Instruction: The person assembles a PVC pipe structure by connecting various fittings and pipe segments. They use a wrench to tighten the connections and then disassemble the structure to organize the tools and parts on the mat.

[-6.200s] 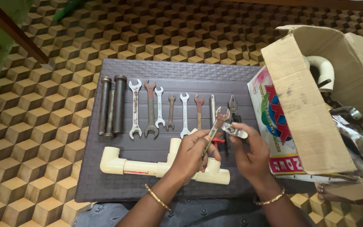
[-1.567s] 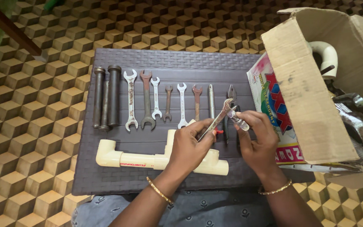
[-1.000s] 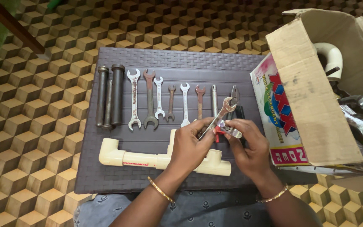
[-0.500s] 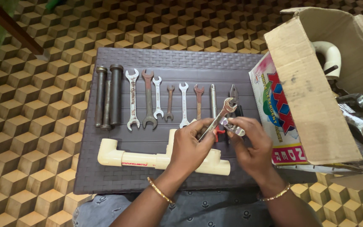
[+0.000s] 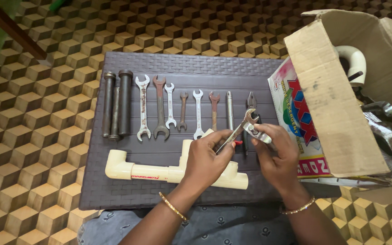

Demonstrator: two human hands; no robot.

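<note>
- A dark grey woven plastic mat [image 5: 205,63] lies on the cube-patterned floor [image 5: 32,118].
- On the mat's left part stand three dark steel pipes [image 5: 116,109].
- Right of them, six open-ended spanners [image 5: 159,109] lie in a row.
- A cream plastic pipe assembly [image 5: 150,171] lies near the mat's front edge.
- An open brown cardboard box [image 5: 332,100] sits off the mat's right edge.

Since six seconds ago the spanner [image 5: 237,131] has tipped up: its jaw end now points toward the pliers [image 5: 252,100] instead of hanging low. The right hand [image 5: 275,159] has shifted its small metal part [image 5: 258,134] to just under that jaw end.
</note>
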